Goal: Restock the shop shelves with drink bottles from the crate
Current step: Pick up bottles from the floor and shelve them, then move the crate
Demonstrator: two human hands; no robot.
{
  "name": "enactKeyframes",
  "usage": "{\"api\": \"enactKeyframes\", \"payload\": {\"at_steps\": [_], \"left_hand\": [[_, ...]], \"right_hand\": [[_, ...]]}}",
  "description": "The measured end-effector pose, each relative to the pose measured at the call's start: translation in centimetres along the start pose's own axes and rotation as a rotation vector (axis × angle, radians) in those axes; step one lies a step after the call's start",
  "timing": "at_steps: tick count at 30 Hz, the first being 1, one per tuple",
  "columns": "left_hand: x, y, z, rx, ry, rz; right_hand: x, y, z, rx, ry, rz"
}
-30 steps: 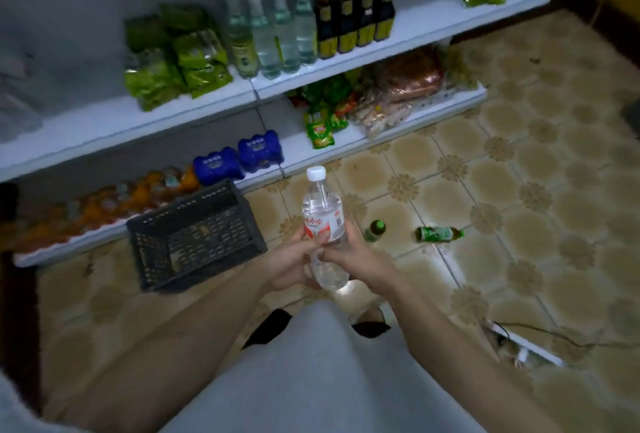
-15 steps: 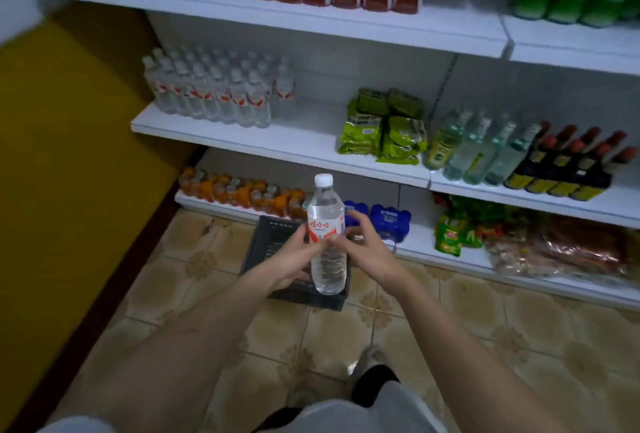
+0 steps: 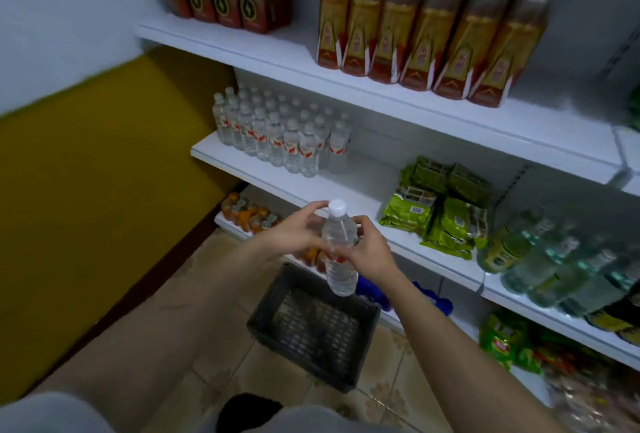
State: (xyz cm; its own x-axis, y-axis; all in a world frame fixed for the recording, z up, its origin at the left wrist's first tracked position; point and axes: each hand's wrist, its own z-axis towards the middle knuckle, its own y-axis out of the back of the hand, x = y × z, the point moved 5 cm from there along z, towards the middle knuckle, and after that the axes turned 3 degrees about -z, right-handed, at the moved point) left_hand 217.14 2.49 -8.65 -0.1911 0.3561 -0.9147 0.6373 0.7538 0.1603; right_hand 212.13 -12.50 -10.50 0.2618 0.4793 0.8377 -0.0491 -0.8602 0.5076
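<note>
Bare forearms, no sleeves at wrists; grey shorts point(image 3: 311, 418) at 6 o'clock, grey sleeve point(image 3: 45, 413) at 7 o'clock.

Dim, soft; blurred, warped edges

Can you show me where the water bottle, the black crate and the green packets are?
Water bottle point(image 3: 338, 235): head view, on its clear upper body, above the fingers.
Black crate point(image 3: 313, 328): head view, on its mesh bottom.
Green packets point(image 3: 410, 211): head view, on the front left packet's face.
</note>
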Motion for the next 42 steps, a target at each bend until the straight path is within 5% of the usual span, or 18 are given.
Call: {"api": "enactKeyframes", "payload": {"at_steps": [10,17,28,42], "left_hand": [[-5.7,6.2,7.1,-0.206,-0.182,0.394],[-5.4,10.6,14.2,-0.118,-0.211,0.641],[-5.6,22.8,26.9,-0.004,-0.342,0.759],[0.3,30.2,32.0,0.019,-0.278,0.742]], "right_hand": [[1.7,-0.8,9.2,0.022,0.031,-0.099],[2.9,-3.2,17.1,-0.032,0.004,-0.180],[2.2,-6.5,36.2,-0.290,-0.269,-0.177],[0.9,-9.7,45.1,-0.270,-0.330,-0.260]]}}
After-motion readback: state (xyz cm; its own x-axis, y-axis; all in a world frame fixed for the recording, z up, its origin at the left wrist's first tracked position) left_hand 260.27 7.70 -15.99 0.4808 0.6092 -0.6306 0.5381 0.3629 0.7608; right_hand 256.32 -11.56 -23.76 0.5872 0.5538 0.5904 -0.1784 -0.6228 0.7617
